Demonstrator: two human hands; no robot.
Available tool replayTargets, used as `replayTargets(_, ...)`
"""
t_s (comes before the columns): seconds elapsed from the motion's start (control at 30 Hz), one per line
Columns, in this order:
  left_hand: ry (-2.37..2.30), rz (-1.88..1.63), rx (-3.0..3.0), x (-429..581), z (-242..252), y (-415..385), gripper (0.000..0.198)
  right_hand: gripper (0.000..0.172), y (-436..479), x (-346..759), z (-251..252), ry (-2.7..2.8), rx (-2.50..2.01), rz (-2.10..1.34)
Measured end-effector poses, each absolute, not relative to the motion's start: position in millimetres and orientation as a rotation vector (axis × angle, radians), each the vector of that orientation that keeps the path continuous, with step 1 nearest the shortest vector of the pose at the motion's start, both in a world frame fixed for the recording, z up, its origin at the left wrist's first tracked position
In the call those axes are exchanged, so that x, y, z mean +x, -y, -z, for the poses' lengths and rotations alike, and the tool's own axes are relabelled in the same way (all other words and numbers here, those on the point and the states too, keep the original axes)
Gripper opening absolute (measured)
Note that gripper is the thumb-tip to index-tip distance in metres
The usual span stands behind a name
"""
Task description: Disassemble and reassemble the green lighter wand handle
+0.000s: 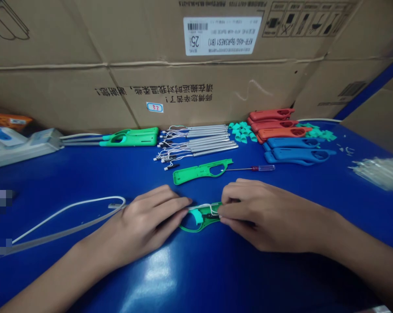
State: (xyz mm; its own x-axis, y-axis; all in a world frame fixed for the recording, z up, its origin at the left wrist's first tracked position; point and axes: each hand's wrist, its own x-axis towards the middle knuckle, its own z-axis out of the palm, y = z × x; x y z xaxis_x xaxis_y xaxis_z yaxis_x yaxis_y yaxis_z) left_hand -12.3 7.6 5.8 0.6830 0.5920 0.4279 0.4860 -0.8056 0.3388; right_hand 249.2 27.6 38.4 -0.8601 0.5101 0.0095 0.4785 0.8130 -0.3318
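Observation:
A green handle shell (196, 226) lies on the blue table between my hands, with a teal trigger piece (196, 216), white wires (204, 206) and a black part (212, 216) in it. My left hand (157, 214) pinches the shell's left end. The fingers of my right hand (245, 211) are closed at its right end, by the wires and black part, and hide what lies under them. Just beyond, a second green half shell (196, 172) lies with its hollow side up, beside a screwdriver (264, 168).
Behind are metal rods with wires (212, 145), teal pieces (243, 131), red handles (271, 124), blue handles (297, 155) and green handles (139, 136). A cardboard box (170, 78) walls the back. A power strip (23, 145) and white cable (68, 203) lie left, clear bags (381, 173) right.

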Motion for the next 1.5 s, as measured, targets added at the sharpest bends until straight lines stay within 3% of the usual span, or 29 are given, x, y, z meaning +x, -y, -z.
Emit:
replayTargets(0.43, -0.968, -0.846, 2.625, -6.5, -1.4, -7.1, 0.013, 0.023, -26.1, 247.2, -38.4, 2.943, -0.764, -0.440)
replayTargets(0.83, -0.979, -0.752, 2.529, -9.3, -9.6, -6.7, 0.014, 0.019, -25.1, 246.5, -34.0, 3.052, -0.733, -0.287)
replayTargets(0.97, -0.979, -0.698, 2.573, -12.2, -13.8, -4.8, 0.017, 0.026, -24.2, 246.7, -33.2, 3.075, -0.759, -0.334)
replayTargets(1.2, -1.026, -0.608, 2.604, -15.2, -16.2, -4.8, 0.019, 0.016, -21.8, 243.6, -32.4, 3.080, -0.786, -0.336)
replayTargets(1.5, -1.034, -0.641, 2.550, -14.7, -17.5, -3.7, 0.016, 0.020, -17.8, 241.0, -32.7, 2.903, -0.886, -0.500)
